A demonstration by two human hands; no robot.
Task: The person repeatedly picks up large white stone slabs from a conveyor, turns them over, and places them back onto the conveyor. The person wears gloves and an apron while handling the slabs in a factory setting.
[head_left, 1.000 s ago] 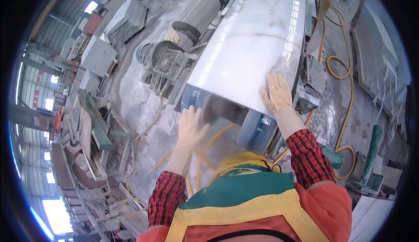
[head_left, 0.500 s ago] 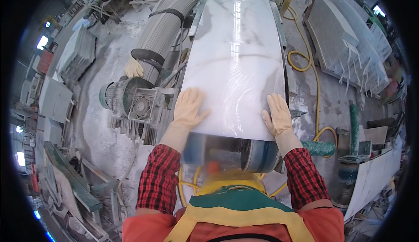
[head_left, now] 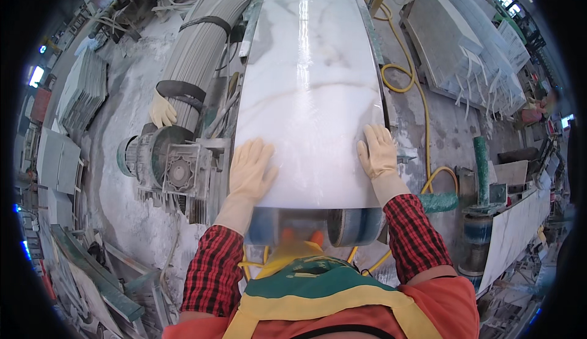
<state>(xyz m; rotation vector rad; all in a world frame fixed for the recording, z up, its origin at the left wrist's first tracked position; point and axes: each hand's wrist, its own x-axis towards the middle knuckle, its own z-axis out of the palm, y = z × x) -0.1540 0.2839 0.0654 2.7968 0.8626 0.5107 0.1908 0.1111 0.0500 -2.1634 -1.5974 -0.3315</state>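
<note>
A long, glossy white marble slab (head_left: pixel 306 131) with grey veining stretches away from me, its surface looking wet. My left hand (head_left: pixel 251 171), in a cream rubber glove, lies flat near the slab's left edge with fingers stretched forward. Over by the right edge, my right hand (head_left: pixel 378 155) rests in a matching glove, palm down, fingers extended. Neither hand wraps around anything. Under the near end of the slab, a blue roller (head_left: pixel 358 227) is partly visible.
To the left stand a motor with gearbox (head_left: pixel 147 158) and a ribbed grey roll (head_left: pixel 199 45), a spare glove (head_left: pixel 162 112) against it. A yellow hose (head_left: pixel 427 137) trails along the floor at right. Stacked slabs (head_left: pixel 440 39) and a green post (head_left: pixel 481 171) stand beyond.
The whole view has shifted and turned slightly. The slab's near edge, slanted before, now looks level and lower in the picture. Both hands stay flat on the slab.
</note>
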